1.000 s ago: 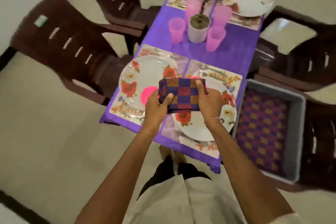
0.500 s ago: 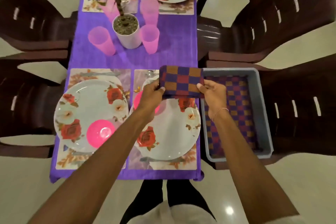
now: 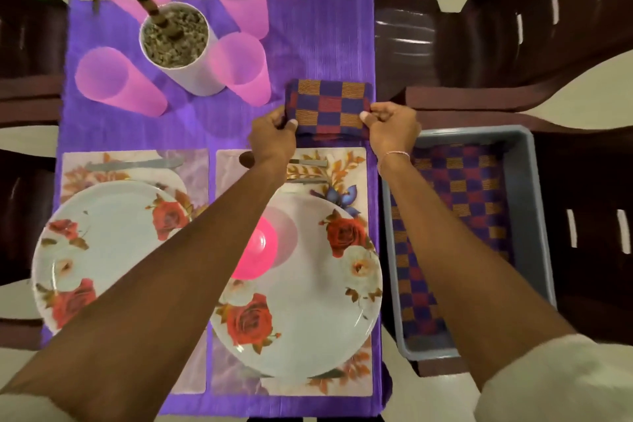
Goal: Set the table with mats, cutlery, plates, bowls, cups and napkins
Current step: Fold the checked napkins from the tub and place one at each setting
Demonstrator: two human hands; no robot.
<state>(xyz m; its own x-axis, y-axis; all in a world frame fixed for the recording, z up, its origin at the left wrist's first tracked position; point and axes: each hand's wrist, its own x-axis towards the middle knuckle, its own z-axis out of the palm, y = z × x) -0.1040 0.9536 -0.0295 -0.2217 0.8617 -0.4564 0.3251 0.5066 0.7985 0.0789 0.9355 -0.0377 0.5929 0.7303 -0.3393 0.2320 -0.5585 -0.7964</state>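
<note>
The left hand (image 3: 272, 137) and right hand (image 3: 394, 128) pinch the 2 ends of a folded napkin (image 3: 327, 108) on the purple cloth (image 3: 322, 38), past the mat (image 3: 342, 161).

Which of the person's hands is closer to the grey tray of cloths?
Right. The right hand grips the folded napkin beside the tray's far corner; the left hand grips the napkin's other end, farther away.

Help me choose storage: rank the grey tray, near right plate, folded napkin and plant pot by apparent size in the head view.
1. grey tray
2. near right plate, slightly smaller
3. folded napkin and plant pot look alike; I won't rank them.
</note>
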